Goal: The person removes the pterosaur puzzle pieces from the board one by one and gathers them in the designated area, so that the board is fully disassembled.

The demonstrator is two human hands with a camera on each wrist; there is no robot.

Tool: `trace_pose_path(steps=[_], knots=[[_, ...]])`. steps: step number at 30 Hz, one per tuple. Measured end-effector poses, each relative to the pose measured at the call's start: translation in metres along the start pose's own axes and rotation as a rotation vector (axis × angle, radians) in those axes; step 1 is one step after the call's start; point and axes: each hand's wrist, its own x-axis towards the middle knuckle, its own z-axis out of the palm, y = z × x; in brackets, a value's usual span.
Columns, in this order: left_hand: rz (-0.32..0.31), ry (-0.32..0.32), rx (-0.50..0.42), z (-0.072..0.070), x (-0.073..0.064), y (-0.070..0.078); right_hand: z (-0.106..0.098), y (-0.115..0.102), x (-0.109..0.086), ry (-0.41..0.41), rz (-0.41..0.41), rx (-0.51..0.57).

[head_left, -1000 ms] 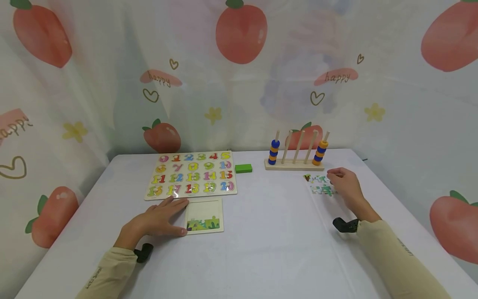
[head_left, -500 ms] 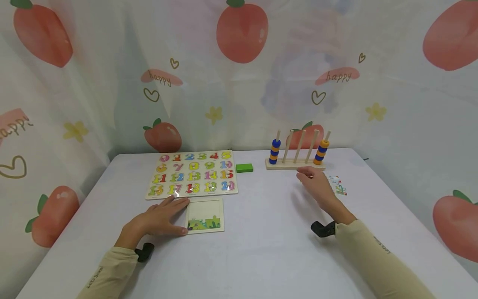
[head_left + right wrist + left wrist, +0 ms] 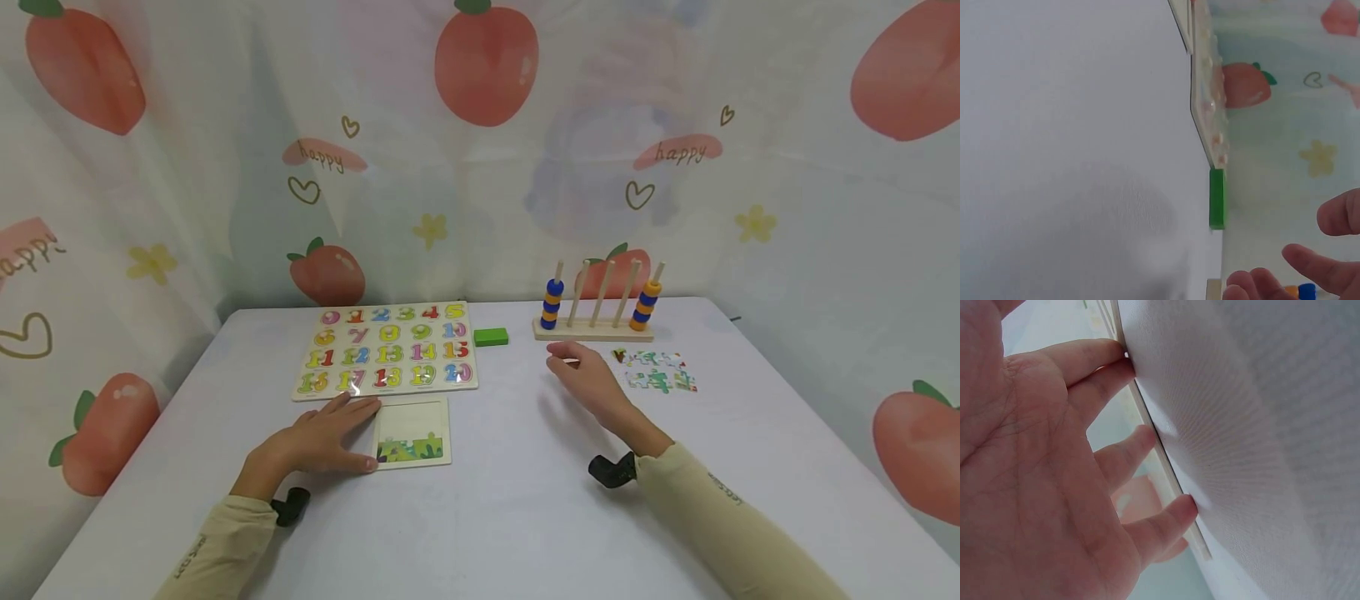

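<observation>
While the left hand [image 3: 322,437] rests along the left side of the puzzle tray [image 3: 408,419], its grip spread wide with the fingers [image 3: 1129,456] touching a pale edge, the right hand [image 3: 588,379] is above the counter [image 3: 487,533], between tray and loose puzzle pieces [image 3: 657,381]. Its grip is moderately wide, thumb and forefinger apart, nothing visible between them. Assembled green pieces [image 3: 410,449] line the tray's lower part. Behind the tray lies a number board [image 3: 405,390]; a green block [image 3: 491,337] is just beside it. Farther right, a beaded peg stand [image 3: 592,331] stands upright behind the loose pieces.
</observation>
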Motion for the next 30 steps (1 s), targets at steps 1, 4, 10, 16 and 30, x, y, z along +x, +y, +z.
trace_pose_path(steps=[1,4,10,16,30], knots=[[0.000,0.000,-0.001,0.000,0.000,0.000,0.004,-0.002,0.000,-0.005,-0.008,0.000],[-0.001,0.001,-0.002,0.000,0.000,0.000,0.014,-0.007,-0.002,-0.025,-0.028,-0.002],[-0.001,0.000,0.009,0.000,0.000,0.000,0.034,-0.018,-0.005,-0.064,-0.061,-0.004],[0.004,-0.003,0.026,0.000,0.001,-0.001,0.052,-0.027,-0.008,-0.095,-0.082,-0.008],[0.007,-0.007,0.012,-0.001,0.000,0.000,0.094,-0.046,-0.015,-0.185,-0.128,-0.015]])
